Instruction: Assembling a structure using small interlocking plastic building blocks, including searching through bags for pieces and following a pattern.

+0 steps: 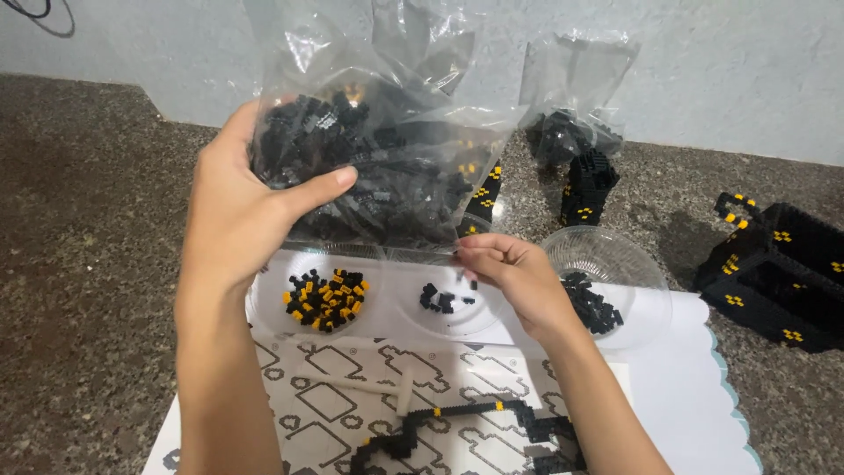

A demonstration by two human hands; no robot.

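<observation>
Speckled stone floor runs up to a pale wall. I see my left hand [237, 211] wrapped around the side of a clear plastic bag [378, 149] of small black bricks, held above the middle clear dish [444, 303]. My right hand [510, 268] pinches the bag's lower edge. The film looks thin, slippery and slack; the load seems light but shifting, so I judge the gathered side the best hold. Left of that dish sits a dish of black-and-yellow bricks [325, 299], right of it another dish [607, 281].

single head view, looking steeply down, close over speckled floor [79, 264], wall [721, 70] beyond.
</observation>
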